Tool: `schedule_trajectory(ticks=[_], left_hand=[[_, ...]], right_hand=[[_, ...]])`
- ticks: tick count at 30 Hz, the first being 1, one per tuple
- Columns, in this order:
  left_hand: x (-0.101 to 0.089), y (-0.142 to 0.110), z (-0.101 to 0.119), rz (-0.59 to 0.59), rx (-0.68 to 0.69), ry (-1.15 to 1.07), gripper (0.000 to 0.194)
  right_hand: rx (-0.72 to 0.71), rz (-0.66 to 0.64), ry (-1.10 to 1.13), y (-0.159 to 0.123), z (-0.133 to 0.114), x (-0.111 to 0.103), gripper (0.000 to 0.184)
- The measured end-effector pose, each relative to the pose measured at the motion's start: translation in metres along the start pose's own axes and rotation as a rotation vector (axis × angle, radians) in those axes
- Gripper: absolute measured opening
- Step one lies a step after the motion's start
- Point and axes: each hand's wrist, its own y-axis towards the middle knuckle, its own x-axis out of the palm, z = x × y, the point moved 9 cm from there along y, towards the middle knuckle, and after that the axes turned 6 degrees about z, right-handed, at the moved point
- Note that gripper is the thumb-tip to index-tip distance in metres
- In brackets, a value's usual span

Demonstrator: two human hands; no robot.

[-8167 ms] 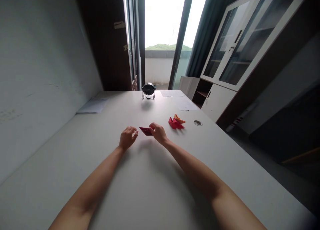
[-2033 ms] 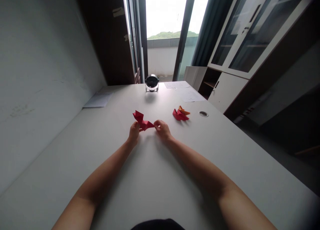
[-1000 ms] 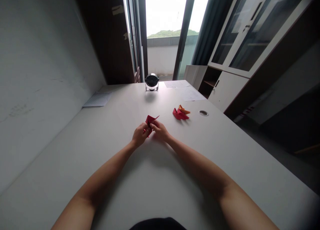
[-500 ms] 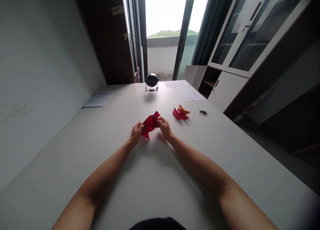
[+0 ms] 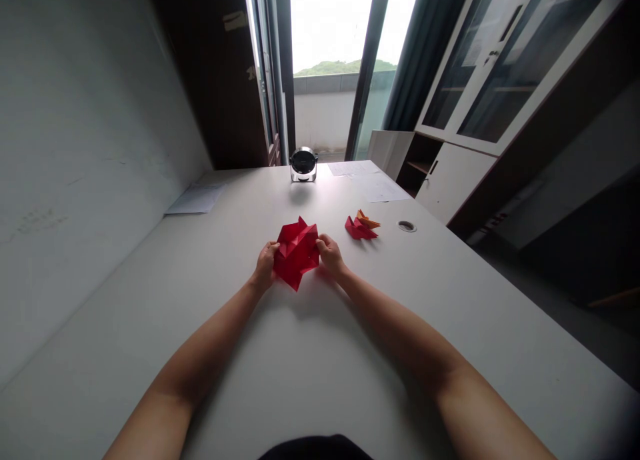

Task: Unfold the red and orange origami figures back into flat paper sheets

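Observation:
Between my two hands is a sheet of red origami paper (image 5: pixel 296 255), creased and partly spread, with points sticking up at the far side and down toward me. My left hand (image 5: pixel 266 263) pinches its left edge between thumb and fingers. On the opposite edge, my right hand (image 5: pixel 330 253) has a similar pinch. The paper is held just over the white table (image 5: pixel 310 367); whether its lower point touches the surface I cannot tell. To the right of my right hand lie folded paper pieces (image 5: pixel 361 228), red in front and orange behind.
A round black device on a silver stand (image 5: pixel 303 164) is at the table's far edge. Papers (image 5: pixel 383 188) lie at the far right, with more sheets (image 5: pixel 195 199) by the left wall. A round cable hole (image 5: pixel 407 226) is set in the tabletop.
The red paper has opened out wider and turned to show more of its face. My left hand has shifted slightly left and toward me; my right hand has hardly moved.

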Motion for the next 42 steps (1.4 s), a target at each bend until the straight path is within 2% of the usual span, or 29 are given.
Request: schedule_trajectory(ticks=[6,13,18,22,29,33,36,42], left_hand=[[-0.005,0.004,0.003,-0.004,0.022,-0.034,0.046],[-0.013,0.007,0.008,0.062,0.053,-0.007,0.045],[-0.014,0.005,0.008,0.088,0.088,0.097,0.049],[-0.016,0.003,0.010,0.105,0.101,0.143,0.049],[-0.027,0.003,0.013,0.231,0.174,0.163,0.032],[-0.024,0.003,0.014,0.211,0.226,0.198,0.026],[-0.020,0.002,0.016,0.190,0.236,0.218,0.031],[-0.013,-0.001,0.011,0.140,0.181,0.244,0.038]], right_hand=[[0.017,-0.036,-0.078,-0.003,0.004,0.004,0.015],[0.014,-0.070,-0.144,-0.008,0.000,0.006,0.014],[-0.134,0.000,-0.206,-0.013,-0.019,0.003,0.021],[-0.256,-0.054,-0.292,-0.020,-0.034,0.012,0.020],[-0.329,-0.028,-0.344,-0.023,-0.046,0.010,0.020],[-0.356,-0.016,-0.342,-0.024,-0.050,0.007,0.024],[-0.346,0.009,-0.323,-0.022,-0.048,0.004,0.025],[-0.338,0.031,-0.328,-0.019,-0.043,0.001,0.031]])
